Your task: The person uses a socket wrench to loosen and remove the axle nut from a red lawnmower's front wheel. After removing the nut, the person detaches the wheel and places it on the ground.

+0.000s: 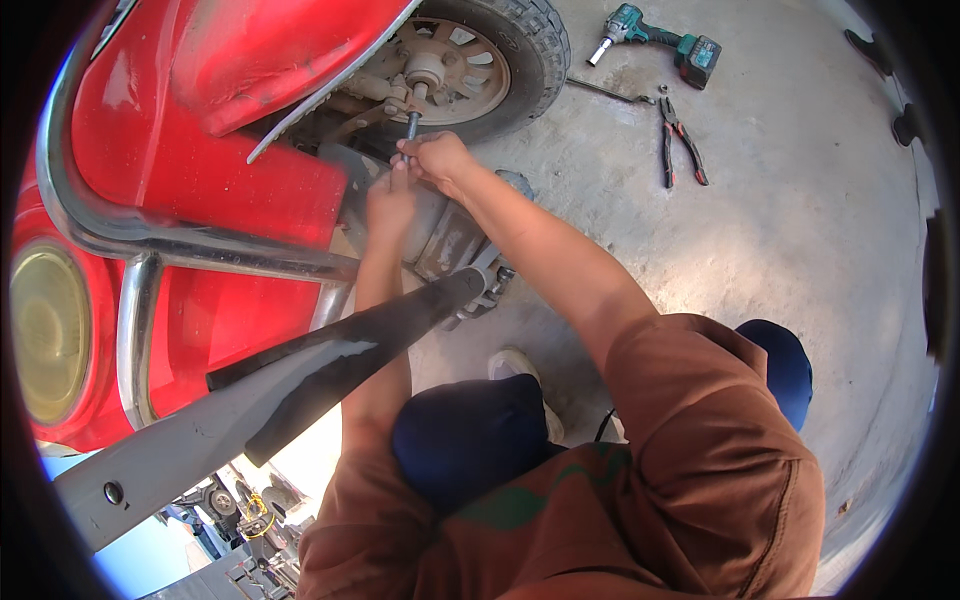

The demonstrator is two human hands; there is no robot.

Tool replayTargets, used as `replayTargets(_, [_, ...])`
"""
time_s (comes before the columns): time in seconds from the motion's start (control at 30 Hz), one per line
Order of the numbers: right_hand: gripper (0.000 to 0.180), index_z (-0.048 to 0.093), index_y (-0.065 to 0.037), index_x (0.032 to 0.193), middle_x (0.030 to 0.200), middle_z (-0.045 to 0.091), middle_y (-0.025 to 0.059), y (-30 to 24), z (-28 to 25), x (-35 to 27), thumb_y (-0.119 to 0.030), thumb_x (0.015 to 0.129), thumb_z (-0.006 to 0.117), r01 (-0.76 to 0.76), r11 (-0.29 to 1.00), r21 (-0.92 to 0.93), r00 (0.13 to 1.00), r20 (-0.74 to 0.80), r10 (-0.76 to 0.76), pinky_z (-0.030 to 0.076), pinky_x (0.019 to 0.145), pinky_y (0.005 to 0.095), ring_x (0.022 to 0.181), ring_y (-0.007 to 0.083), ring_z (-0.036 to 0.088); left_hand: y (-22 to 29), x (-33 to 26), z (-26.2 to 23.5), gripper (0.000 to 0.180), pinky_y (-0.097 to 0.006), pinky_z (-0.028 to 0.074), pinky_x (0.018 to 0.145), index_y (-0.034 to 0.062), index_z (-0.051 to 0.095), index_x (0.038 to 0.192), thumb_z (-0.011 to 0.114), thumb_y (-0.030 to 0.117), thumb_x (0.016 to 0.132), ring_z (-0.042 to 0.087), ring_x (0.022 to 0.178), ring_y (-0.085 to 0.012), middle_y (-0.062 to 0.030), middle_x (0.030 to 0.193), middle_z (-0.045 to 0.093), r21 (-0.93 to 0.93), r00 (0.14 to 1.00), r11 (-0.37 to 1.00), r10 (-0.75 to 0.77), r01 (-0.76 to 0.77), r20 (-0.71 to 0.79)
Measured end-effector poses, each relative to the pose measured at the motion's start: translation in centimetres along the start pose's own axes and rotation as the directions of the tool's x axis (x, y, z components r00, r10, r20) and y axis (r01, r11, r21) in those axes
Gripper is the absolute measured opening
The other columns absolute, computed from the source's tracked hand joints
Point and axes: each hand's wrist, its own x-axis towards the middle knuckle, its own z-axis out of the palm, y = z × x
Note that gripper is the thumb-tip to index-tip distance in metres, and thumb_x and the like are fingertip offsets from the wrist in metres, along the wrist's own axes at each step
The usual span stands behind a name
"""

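Observation:
Both hands meet in front of the tyred wheel (pixel 545 70) of a red vehicle. My right hand (pixel 440 158) is closed, fingers pinching a slim shiny metal rod (pixel 413 125). The rod's far end meets the rusty linkage beside the wheel hub (pixel 424 70); whether it is fastened there I cannot tell. Just below, my left hand (pixel 391 208) is raised with its fingertips close together at the rod's near end. Some of its fingers are blurred, and what they grip is partly hidden.
A long jack handle (pixel 190 430) slants across the left, under my view, toward a jack (pixel 490 280). Chrome bars (pixel 240 258) edge the red body (pixel 210 190). On the concrete lie a cordless impact wrench (pixel 655 42), pliers (pixel 680 145), a thin metal bar (pixel 610 90) and a small nut (pixel 663 89).

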Motion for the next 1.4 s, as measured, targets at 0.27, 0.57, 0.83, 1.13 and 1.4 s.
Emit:
replayTargets(0.27, [0.018, 0.062, 0.009, 0.104, 0.095, 0.07, 0.0201, -1.0, -2.2, 1.8, -0.006, 0.094, 0.062, -0.195, 0.971, 0.137, 0.954, 0.258, 0.155, 0.047, 0.051, 0.0217, 0.059, 0.0104, 0.056, 3.6, -3.1, 1.0, 0.045, -0.047, 0.049, 0.063, 0.0008, 0.063, 0.092, 0.041, 0.039, 0.101, 0.065, 0.073, -0.038, -0.0187, 0.076, 0.065, 0.785, 0.936, 0.603, 0.339, -0.14, -0.093])
replayTargets(0.57, [0.018, 0.064, 0.007, 0.101, 0.088, 0.069, 0.0146, 0.3, -0.7, 1.0, -0.009, 0.095, 0.061, -0.065, 0.976, 0.208, 0.99, 0.137, 0.037, 0.048, 0.056, 0.0242, 0.062, 0.0129, 0.057, 2.9, -0.7, 0.0, 0.042, -0.038, 0.043, 0.052, 0.0035, 0.055, 0.091, 0.044, 0.042, 0.102, 0.055, 0.055, -0.0273, -0.0095, 0.068, 0.059, 0.414, 0.99, 0.9, 0.137, -0.134, 0.023])
replayTargets(0.83, [0.018, 0.064, 0.006, 0.093, 0.086, 0.071, 0.0158, -0.3, -0.4, 1.1, -0.011, 0.095, 0.062, -0.021, 0.997, 0.07, 0.999, 0.043, 0.018, 0.048, 0.049, 0.0237, 0.06, 0.0121, 0.059, 2.8, -1.1, 0.2, 0.046, -0.04, 0.046, 0.06, 0.0011, 0.059, 0.088, 0.042, 0.041, 0.103, 0.061, 0.068, -0.0281, -0.0116, 0.072, 0.062, 0.501, 0.986, 0.854, 0.167, -0.141, -0.006])
replayTargets(1.13, [0.019, 0.061, 0.008, 0.099, 0.085, 0.068, 0.0182, 0.1, -1.1, 2.2, -0.01, 0.096, 0.057, -0.009, 0.98, 0.197, 0.997, 0.076, -0.007, 0.046, 0.048, 0.027, 0.055, 0.0133, 0.055, 4.0, -1.6, 0.3, 0.036, -0.05, 0.048, 0.08, 0.004, 0.061, 0.11, 0.04, 0.032, 0.101, 0.064, 0.095, -0.0422, -0.0225, 0.097, 0.067, 0.55, 0.989, 0.823, 0.145, -0.144, 0.041])
replayTargets(1.4, [0.034, 0.064, 0.006, 0.072, 0.069, 0.068, 0.0117, 0.4, 0.2, -1.0, -0.022, 0.089, 0.07, 0.072, 0.994, -0.077, 0.994, -0.076, -0.078, 0.047, 0.045, 0.0274, 0.049, 0.0117, 0.055, 2.1, -3.5, -0.9, 0.033, -0.022, 0.025, 0.043, 0.008, 0.057, 0.101, 0.044, 0.039, 0.104, 0.031, 0.048, -0.0027, 0.0064, 0.063, 0.041, -0.08, 0.967, 0.972, -0.208, 0.221, 0.147])
